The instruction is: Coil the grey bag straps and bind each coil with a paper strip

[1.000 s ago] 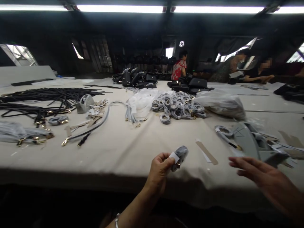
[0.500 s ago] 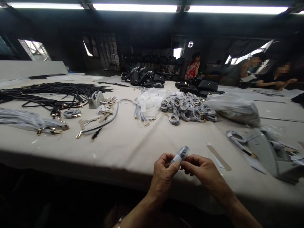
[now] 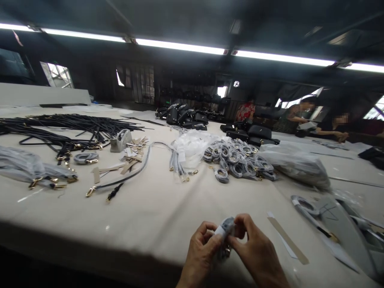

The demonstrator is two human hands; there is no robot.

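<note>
Two hands (image 3: 199, 252), one held coil (image 3: 225, 226), two tape dispensers (image 3: 334, 226), five light tubes (image 3: 180, 46), heaped coiled straps (image 3: 235, 157) too many to count

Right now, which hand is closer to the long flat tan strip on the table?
Right. The right hand is left of the long flat tan strip, not touching it; the left hand is farther left, beyond the right hand.

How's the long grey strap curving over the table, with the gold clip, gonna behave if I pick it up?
The grey strap would probably bend and dangle, since it lies in a loose curve. The gold clip looks metallic, so that end may swing heavier. The far end seems to meet other straps, so those might drag along.
</note>
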